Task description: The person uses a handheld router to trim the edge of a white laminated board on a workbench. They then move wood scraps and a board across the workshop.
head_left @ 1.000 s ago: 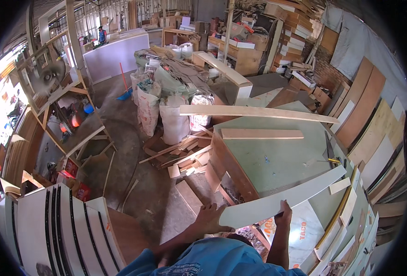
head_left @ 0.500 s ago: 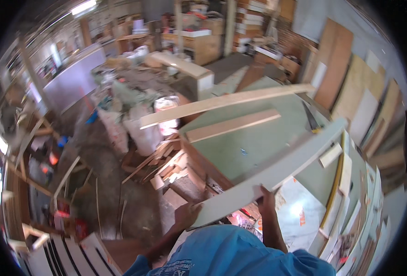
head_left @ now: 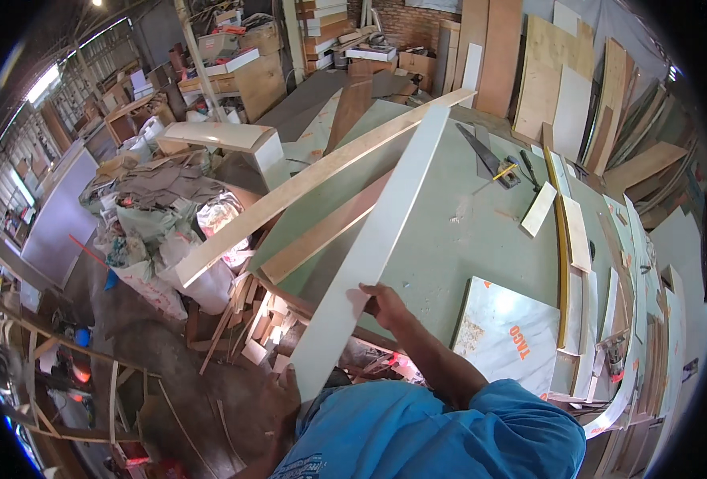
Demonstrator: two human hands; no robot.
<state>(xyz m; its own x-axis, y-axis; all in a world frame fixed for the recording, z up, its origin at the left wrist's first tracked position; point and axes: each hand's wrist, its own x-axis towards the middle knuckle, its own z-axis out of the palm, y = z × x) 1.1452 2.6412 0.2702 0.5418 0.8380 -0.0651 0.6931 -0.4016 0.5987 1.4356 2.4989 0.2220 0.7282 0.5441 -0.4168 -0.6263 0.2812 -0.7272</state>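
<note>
A long narrow white board runs from my body out over a pale green worktable. My left hand holds its near end, with its fingers partly hidden. Farther up, my right hand is closed on the board's right edge. To the left, a long wooden plank slants over the table, and its far end lies near the white board's tip. A shorter plank rests between them. Right of the board are a handsaw, a small white offcut and a marbled white panel.
Stuffed sacks stand left of the table, beside a heap of wood scraps. Tall panels lean on the back wall. Along the right side lie a yellow strip and several white strips.
The white board has swung left, from pointing far right to pointing more straight ahead, with both hands still on it. The view has turned right.
</note>
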